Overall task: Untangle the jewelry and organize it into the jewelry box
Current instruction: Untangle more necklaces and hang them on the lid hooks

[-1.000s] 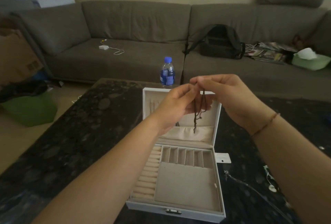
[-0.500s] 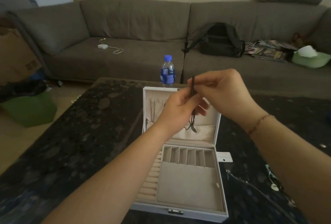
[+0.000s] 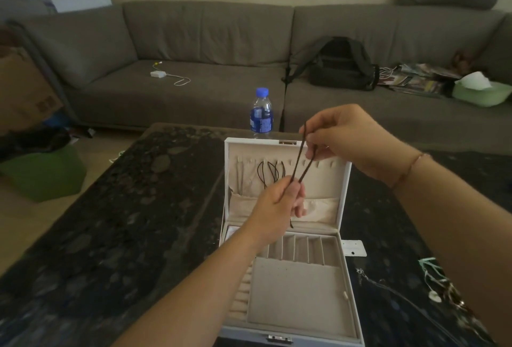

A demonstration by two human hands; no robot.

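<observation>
She has the dark cord [image 3: 300, 162] drawn taut above the open jewelry box [image 3: 299, 285], the left hand [image 3: 279, 205] pinching its lower end and the right hand [image 3: 346, 138] pinching the top loop. Pull too hard and any knot may tighten; ease off and a strand could snag the cords already hanging [image 3: 273, 172] in the lid. The box sits toward the table's [image 3: 110, 235] near edge, with more tangled jewelry [image 3: 432, 288] by the right edge where her forearm could sweep it off. The left side gives elbow room, though a water bottle [image 3: 261, 111] stands at the far edge
</observation>
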